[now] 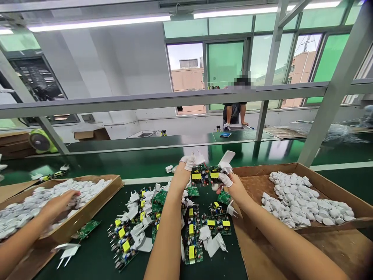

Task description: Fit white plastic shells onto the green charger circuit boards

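My left hand [186,163], with white covers on its fingertips, is closed at a white plug housing [199,158] and the green circuit board [198,177] below it. My right hand [230,182], also with covered fingertips, grips a second white plug housing [226,160] beside another circuit board [215,175]. The two boards hang side by side between my hands, each with a yellow transformer; whether they are joined I cannot tell. Beneath lies a heap of circuit boards [191,233] and loose white plug housings [214,244] on the dark green table.
Cardboard trays of small white parts stand at left [116,182] and right [294,168]. A co-worker's hand [62,202] reaches into the left tray. Metal rails [145,102] cross above the green surface. Another person [234,111] stands beyond, near the windows.
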A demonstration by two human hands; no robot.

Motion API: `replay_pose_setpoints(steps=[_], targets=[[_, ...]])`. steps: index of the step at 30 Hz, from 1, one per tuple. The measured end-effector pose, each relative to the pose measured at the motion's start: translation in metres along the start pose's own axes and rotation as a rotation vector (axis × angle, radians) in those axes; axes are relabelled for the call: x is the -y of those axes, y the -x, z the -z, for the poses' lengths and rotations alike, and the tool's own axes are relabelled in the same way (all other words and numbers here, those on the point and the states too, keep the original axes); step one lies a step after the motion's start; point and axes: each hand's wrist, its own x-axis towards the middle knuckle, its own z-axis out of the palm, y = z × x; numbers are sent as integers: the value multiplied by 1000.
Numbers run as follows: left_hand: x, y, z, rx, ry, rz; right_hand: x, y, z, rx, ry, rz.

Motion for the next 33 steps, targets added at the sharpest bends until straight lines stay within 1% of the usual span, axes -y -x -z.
replay_pose_setpoints(steps=[1, 3, 4, 5, 7, 10, 12, 14, 16, 18, 20, 21, 22, 23, 24, 26, 27, 29, 31, 32, 33], targets=[[0, 0, 1, 117, 13, 59, 2, 0, -1, -13, -7, -7], [-1, 1, 2, 333, 116, 90, 6, -1, -1, -34, -12, -16], [-1, 1, 1, 394, 191, 87, 8, -1, 0, -42, -8, -17], [-1, 2, -1, 417, 261, 95, 9, -2, 1, -53, 9, -9], [-1, 3, -6, 382, 361, 168, 14, -4, 4, -87, 100, 37], [0, 3, -17, 271, 436, 290, 22, -7, 9, -169, 342, 95], [0, 3, -24, 213, 481, 316, 24, -8, 11, -216, 460, 88], [-1, 3, -28, 188, 496, 308, 24, -9, 12, -241, 491, 76], [-2, 3, -28, 196, 478, 259, 21, -9, 12, -218, 370, 58], [-4, 3, -25, 180, 421, 168, 17, -9, 11, -180, 189, 36], [-5, 2, -21, 57, 306, 116, 16, -9, 10, -172, 59, 33], [-6, 2, -18, 0, 232, 132, 16, -9, 10, -183, 26, 37], [-6, 2, -16, -20, 170, 175, 16, -9, 9, -193, 3, 41], [-7, 3, -14, 6, 134, 226, 17, -10, 8, -195, -28, 38], [-7, 3, -12, 67, 133, 262, 18, -10, 6, -190, -60, 29], [-8, 5, -10, 188, 194, 249, 20, -11, 2, -169, -116, -6], [-9, 6, -10, 205, 228, 221, 21, -12, -1, -158, -137, -26], [-9, 7, -11, 188, 277, 195, 21, -13, -8, -142, -165, -61], [-9, 6, -10, 189, 341, 234, 18, -14, -13, -124, -156, -91], [-9, 5, -9, 174, 387, 260, 15, -15, -16, -115, -133, -110], [-9, 3, -7, 134, 436, 273, 10, -15, -17, -106, -95, -135]])
